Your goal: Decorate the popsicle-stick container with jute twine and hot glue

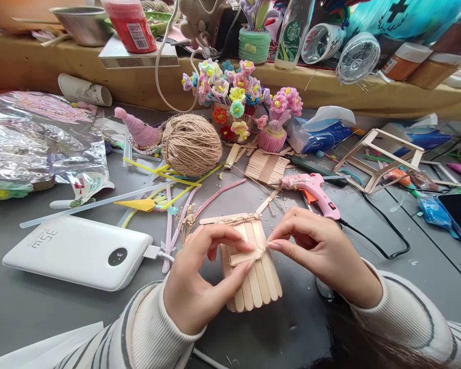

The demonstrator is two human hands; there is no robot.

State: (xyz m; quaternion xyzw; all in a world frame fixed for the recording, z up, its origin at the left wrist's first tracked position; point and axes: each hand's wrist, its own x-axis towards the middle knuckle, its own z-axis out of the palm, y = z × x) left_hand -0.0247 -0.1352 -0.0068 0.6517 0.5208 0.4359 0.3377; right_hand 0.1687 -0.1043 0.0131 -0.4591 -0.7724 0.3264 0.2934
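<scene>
Several craft sticks are joined side by side into a panel [258, 287] that stands in front of me, with a strip of braided twine [240, 220] along its upper part. A short piece of craft stick [246, 257] lies across the panel's face, pinched between the thumb and forefinger of my left hand [203, 274]. Wisps of twine [264, 250] show at that piece's right end. Just there, my right hand [317, 251] has its thumb and forefinger pressed together on the twine; its other fingers are curled.
A pink glue gun [315, 192] lies beyond my right hand, its black cord [372, 243] trailing right. A twine ball [192, 145] sits behind the panel. At left is a white power bank [77, 252]. A stick frame [380, 159] stands back right, pipe-cleaner flowers [230, 92] at the back.
</scene>
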